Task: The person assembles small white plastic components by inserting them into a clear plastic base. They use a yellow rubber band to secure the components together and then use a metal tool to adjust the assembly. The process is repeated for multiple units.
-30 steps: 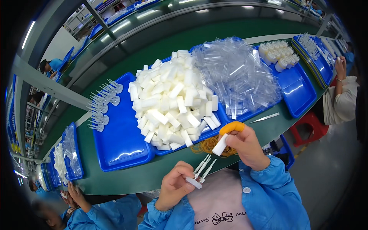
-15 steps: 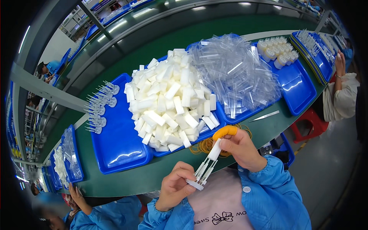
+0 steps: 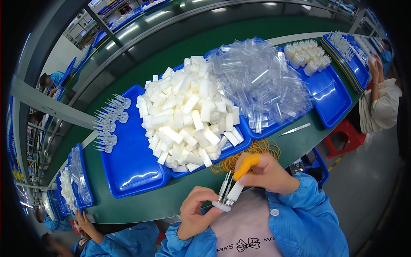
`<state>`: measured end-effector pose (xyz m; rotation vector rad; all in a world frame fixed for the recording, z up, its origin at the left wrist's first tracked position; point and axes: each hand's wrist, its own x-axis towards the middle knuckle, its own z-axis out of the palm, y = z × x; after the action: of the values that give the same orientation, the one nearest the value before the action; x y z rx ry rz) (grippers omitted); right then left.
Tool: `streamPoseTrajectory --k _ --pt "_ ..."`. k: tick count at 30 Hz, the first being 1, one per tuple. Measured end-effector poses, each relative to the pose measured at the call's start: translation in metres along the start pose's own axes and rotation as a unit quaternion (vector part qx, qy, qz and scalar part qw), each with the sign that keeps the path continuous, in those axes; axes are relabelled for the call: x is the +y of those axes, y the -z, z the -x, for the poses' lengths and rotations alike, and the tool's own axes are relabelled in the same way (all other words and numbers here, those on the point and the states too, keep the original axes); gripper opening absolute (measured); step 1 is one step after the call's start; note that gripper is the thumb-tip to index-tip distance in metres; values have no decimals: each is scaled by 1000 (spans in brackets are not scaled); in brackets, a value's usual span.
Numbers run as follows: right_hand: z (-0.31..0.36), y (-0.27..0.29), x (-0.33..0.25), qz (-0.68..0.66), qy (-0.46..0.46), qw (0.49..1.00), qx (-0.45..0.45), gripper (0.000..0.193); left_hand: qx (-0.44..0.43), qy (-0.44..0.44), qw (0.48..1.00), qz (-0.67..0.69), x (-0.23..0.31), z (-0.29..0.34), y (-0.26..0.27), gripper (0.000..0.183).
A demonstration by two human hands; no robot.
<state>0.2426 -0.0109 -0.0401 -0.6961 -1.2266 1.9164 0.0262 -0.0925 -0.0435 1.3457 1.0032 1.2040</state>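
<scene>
My left hand (image 3: 197,214) pinches the rim of a white round base (image 3: 221,207) with several thin upright prongs (image 3: 224,187). In my right hand (image 3: 269,173), fingers pressed together, is a small white foam-like block (image 3: 234,191). An orange finger cot (image 3: 247,166) covers one of its fingers. The block stands tilted at the right side of the prongs, its lower end close to the base; whether a prong goes into it I cannot tell. Beyond my hands rises a big heap of similar white blocks (image 3: 184,115) on a blue tray.
Yellow-brown rubber bands (image 3: 267,150) and tweezers (image 3: 294,129) lie on the green table. Clear plastic sleeves (image 3: 261,81) fill another tray. Pronged bases (image 3: 112,122) stand by the left blue tray (image 3: 132,173); white-and-yellow pieces (image 3: 306,55) sit far right. Co-workers' hands (image 3: 87,222) appear at both sides.
The white block has moved from the prongs' upper ends down along their right side toward the base. My right hand has lowered with it; my left hand still holds the base.
</scene>
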Motion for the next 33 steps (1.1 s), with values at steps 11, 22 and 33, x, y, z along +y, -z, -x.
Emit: streamPoseTrajectory --k 11,22,33 --pt "-21 -11 -8 276 162 947 -21 25 105 -25 994 -27 2 7 4 41" --pt "-69 -40 14 629 258 733 21 45 350 -64 928 113 -7 17 30 38" --pt "-85 -46 34 677 252 692 3 25 379 -39 919 104 -8 17 36 32"
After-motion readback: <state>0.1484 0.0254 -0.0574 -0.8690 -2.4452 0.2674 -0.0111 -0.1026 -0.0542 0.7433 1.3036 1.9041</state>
